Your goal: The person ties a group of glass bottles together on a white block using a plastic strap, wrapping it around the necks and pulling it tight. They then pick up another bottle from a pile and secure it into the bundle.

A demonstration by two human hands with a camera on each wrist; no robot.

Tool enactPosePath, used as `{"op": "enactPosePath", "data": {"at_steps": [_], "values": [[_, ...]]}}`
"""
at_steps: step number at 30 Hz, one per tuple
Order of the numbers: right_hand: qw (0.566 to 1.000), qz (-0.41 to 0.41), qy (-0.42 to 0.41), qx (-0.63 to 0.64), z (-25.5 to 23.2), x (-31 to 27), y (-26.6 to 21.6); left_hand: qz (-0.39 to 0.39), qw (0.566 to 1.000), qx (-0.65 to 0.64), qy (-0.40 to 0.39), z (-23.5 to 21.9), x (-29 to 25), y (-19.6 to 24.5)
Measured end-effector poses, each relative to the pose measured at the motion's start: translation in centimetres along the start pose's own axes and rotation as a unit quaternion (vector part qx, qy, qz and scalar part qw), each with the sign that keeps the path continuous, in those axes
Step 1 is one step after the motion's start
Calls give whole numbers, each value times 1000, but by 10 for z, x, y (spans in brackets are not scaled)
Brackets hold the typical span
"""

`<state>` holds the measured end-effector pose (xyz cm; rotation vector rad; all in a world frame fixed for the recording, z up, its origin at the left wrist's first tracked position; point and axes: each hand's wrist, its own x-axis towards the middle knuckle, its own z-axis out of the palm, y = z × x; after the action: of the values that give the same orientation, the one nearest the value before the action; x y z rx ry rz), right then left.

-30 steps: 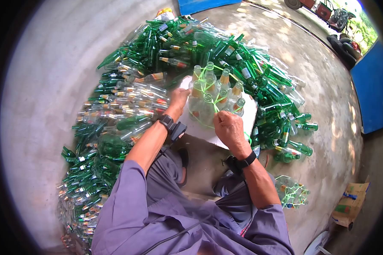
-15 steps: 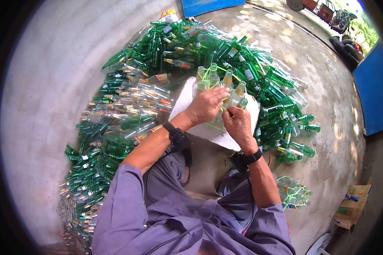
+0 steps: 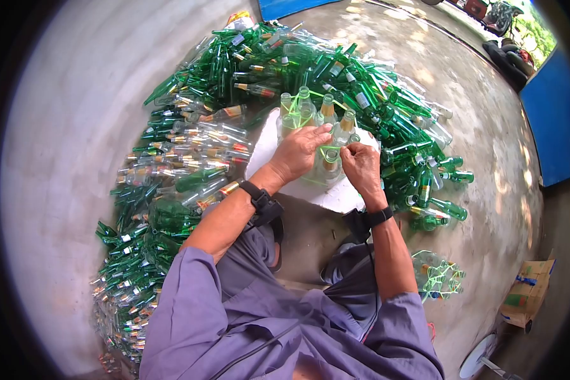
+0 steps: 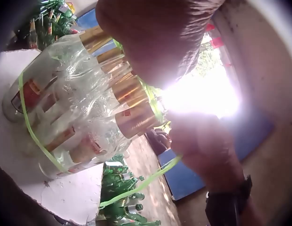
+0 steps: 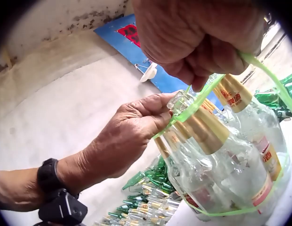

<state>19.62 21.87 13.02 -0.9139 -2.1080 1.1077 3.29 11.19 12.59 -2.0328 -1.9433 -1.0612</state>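
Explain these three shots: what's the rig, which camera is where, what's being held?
No machine: a person wears three cameras. The head view looks down at both hands; each wrist view looks along that hand.

Clear bottles stand bundled on a white board, with a heap of green bottles on the concrete around it. A second bundle lies by the person's right side.

The right hand pinches a green strap that runs around the clear bottles. The left hand rests on the bottle tops, fingertips at the strap.
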Motion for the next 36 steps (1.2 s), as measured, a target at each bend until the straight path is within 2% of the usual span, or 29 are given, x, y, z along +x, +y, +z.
{"op": "enactPosePath", "data": {"at_steps": [5, 12, 15, 17, 18, 21, 24, 28, 31, 36], "values": [[999, 19, -17, -27, -4, -4, 8, -2, 1000, -5, -26, 0, -1, -4], [998, 9, -64, 9, -10, -3, 27, -28, 998, -39, -41, -2, 8, -1], [997, 0, -70, 29, -9, -2, 35, -2, 999, 1, -41, -10, 17, 6], [997, -4, -69, 42, -6, -2, 42, 79, 990, 113, -19, -17, 25, 14], [997, -14, -57, 41, -4, -2, 41, 80, 990, 111, -20, -16, 28, 14], [999, -3, -45, 14, 2, -4, 42, 96, 991, 70, -54, -13, 36, 11], [1000, 1, -22, 19, 14, -5, 52, 69, 986, 49, -140, -8, 41, 5], [995, 41, -21, 87, 24, -5, 56, 71, 981, 23, -180, -5, 50, -2], [991, 91, -53, 81, 29, -2, 66, 72, 977, 20, -202, -4, 53, -6], [985, 138, -53, 88, 41, 3, 79, 78, 968, 36, -235, -1, 58, -9]]}}
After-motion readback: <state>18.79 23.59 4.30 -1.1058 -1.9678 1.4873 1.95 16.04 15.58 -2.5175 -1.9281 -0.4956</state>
